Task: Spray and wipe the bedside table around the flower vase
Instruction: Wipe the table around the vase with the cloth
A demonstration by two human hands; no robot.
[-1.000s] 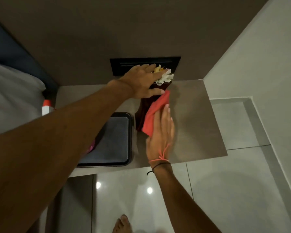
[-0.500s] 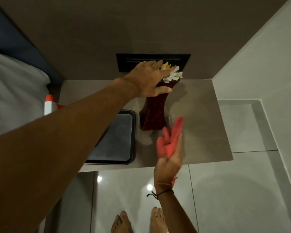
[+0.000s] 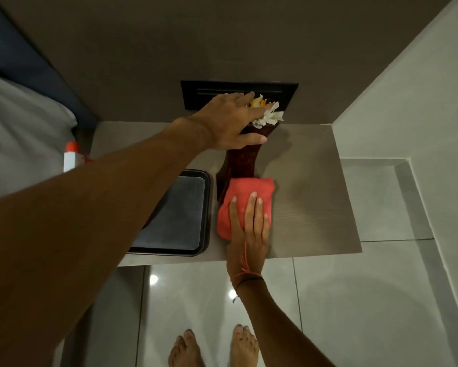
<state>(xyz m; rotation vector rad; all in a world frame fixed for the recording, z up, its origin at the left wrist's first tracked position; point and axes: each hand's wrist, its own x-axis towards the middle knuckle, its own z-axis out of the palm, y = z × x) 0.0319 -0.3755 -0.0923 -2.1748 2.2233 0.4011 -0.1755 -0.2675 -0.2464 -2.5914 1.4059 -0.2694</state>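
Note:
A dark red flower vase (image 3: 239, 165) with white and yellow flowers (image 3: 267, 116) stands near the back of the grey bedside table (image 3: 310, 202). My left hand (image 3: 230, 121) grips the vase's top rim. A folded red cloth (image 3: 246, 197) lies flat on the table against the vase's base, and my right hand (image 3: 249, 229) presses down on it with fingers spread. A white spray bottle with an orange cap (image 3: 71, 157) stands at the table's left edge, mostly hidden by my left arm.
A black tray (image 3: 180, 213) with a grey insert sits on the table's left half. A black wall panel (image 3: 238, 92) is behind the vase. A bed with white bedding (image 3: 18, 133) lies to the left. Glossy tiled floor (image 3: 355, 300) and my bare feet are below.
My right hand held the cloth bunched up off the table's front edge half a second ago; it now presses the cloth flat beside the vase's base. My left hand has stayed on the vase.

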